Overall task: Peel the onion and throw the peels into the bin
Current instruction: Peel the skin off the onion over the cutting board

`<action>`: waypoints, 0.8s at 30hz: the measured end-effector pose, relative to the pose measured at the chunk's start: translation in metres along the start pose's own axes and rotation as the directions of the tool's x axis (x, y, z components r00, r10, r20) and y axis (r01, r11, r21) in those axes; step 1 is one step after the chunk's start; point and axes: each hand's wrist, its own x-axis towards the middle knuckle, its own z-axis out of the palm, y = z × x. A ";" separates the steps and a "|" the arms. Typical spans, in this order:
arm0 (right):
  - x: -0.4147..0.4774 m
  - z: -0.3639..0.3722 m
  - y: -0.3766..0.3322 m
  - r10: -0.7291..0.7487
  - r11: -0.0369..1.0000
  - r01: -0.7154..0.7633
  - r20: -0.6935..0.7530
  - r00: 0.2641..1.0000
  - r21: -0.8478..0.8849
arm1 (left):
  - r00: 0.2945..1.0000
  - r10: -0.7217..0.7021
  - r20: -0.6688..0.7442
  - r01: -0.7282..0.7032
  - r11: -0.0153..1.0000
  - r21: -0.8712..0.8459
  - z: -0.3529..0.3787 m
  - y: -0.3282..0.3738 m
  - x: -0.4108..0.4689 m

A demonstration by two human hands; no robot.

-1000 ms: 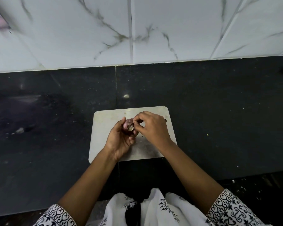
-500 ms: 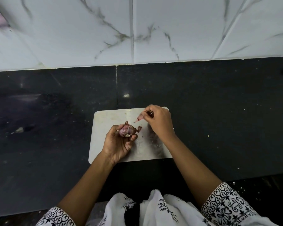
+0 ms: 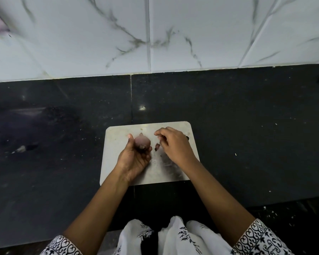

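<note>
A small purple onion [image 3: 142, 143], partly peeled, sits in the fingers of my left hand [image 3: 134, 159] above the left half of a pale cutting board [image 3: 116, 162]. My right hand [image 3: 173, 146] hovers low over the board just right of the onion, fingers loosely curled and apart, with no peel visible in them. A dark scrap of onion peel [image 3: 157, 147] lies on the board between the two hands, close to my right thumb. No bin is in view.
The board rests on a black stone counter [image 3: 247, 135] that runs left and right. White marble-patterned wall tiles [image 3: 191, 34] rise behind it. Small crumbs dot the counter at left [image 3: 21, 149]. My patterned white clothing [image 3: 173, 236] fills the bottom edge.
My right hand pulled a strip of peel up and away from the onion, then dropped back down toward the board. My left hand turned the onion, showing smoother skin.
</note>
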 end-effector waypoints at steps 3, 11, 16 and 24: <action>0.000 -0.002 -0.004 0.031 0.994 -0.028 -0.025 0.999 0.110 | 1.000 0.020 0.011 -0.020 1.000 -0.004 0.002 0.001 0.001; -0.004 0.001 -0.015 0.008 0.988 0.008 -0.105 0.994 0.151 | 0.994 0.082 0.072 -0.079 0.996 -0.041 0.006 -0.001 0.002; -0.002 0.003 -0.016 -0.037 0.999 0.041 -0.111 0.993 0.028 | 0.995 0.073 0.068 -0.073 0.997 -0.003 0.007 -0.003 0.001; 0.001 0.000 -0.017 -0.094 0.993 0.087 -0.097 0.991 -0.079 | 0.992 0.083 0.096 -0.087 0.996 0.031 0.008 -0.005 -0.001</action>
